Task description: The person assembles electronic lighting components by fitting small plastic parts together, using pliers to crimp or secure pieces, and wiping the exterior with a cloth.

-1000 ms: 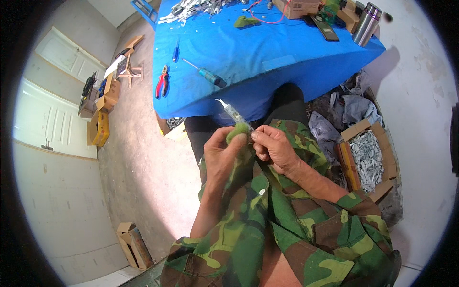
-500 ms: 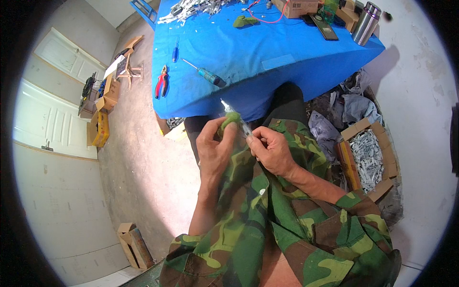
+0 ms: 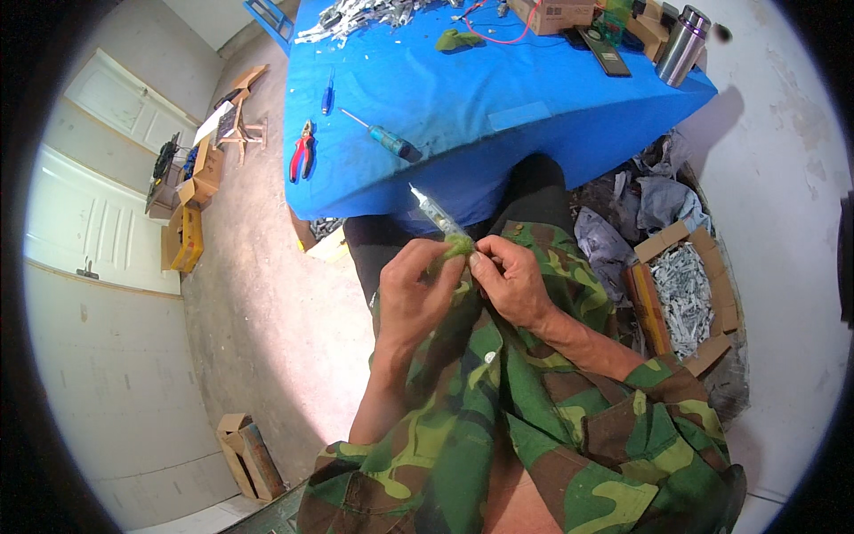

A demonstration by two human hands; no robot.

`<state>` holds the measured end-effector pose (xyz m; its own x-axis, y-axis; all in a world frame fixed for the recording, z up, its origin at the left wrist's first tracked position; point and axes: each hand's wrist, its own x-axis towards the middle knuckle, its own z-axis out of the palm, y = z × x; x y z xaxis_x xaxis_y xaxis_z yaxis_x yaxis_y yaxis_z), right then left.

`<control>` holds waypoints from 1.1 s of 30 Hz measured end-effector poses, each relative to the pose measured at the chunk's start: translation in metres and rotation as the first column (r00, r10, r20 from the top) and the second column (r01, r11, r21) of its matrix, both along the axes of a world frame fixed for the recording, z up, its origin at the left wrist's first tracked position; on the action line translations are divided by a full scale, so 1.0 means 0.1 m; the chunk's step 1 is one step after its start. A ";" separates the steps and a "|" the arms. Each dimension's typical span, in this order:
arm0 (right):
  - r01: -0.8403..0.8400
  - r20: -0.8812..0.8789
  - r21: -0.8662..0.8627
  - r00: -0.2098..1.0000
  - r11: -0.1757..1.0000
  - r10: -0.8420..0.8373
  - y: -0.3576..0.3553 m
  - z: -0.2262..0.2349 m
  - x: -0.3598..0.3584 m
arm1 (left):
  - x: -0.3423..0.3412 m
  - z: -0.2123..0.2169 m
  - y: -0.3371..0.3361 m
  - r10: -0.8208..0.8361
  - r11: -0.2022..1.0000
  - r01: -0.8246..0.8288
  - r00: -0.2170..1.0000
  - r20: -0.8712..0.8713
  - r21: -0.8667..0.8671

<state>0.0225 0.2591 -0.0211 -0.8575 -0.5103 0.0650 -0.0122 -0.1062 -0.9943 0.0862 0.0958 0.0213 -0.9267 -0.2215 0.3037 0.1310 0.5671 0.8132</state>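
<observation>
My left hand [image 3: 416, 283] is closed around a green cloth or pad [image 3: 458, 243], which is pressed about the lower part of a slim, pale, partly see-through pointed tool [image 3: 431, 209]. Its white tip points up and away to the left, toward the table edge. My right hand [image 3: 511, 281] pinches the tool's near end between thumb and forefinger; that end is mostly hidden by the fingers. Both hands meet above my lap. On the table beyond lie a teal-handled screwdriver [image 3: 390, 141], a smaller blue screwdriver [image 3: 328, 96] and red-and-black pliers [image 3: 302, 153].
A blue-covered table [image 3: 480, 80] stands ahead, bearing a heap of pale parts [image 3: 356, 16], another green cloth [image 3: 457, 39], a phone [image 3: 605, 52] and a steel flask [image 3: 683, 46]. At my right sits a cardboard box [image 3: 654, 307] of white pieces beside grey bags [image 3: 601, 245].
The green cloth and my left hand have slid down the tool toward my right hand, baring its upper part. My right hand stays at the near end.
</observation>
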 end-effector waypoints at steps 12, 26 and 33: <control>0.092 -0.223 0.118 0.973 0.989 -0.064 -0.04 0.06 0.02 | -0.21 0.00 -0.21 0.162 0.986 -0.164 0.983 -0.088 -0.014; 0.184 -0.393 0.135 0.912 0.974 -0.117 -0.03 -0.01 0.01 | -0.08 0.06 0.12 0.052 0.991 -0.066 0.991 -0.119 -0.117; 0.164 -0.303 0.093 0.944 0.982 -0.129 -0.02 0.02 0.01 | 0.00 0.14 0.03 0.019 1.000 -0.019 1.000 -0.010 0.022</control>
<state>0.0234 0.2568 -0.0189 -0.8750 -0.3994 0.2737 -0.3124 0.0339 -0.9493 0.0866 0.0985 0.0350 -0.9191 -0.2455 0.3080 0.1289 0.5513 0.8243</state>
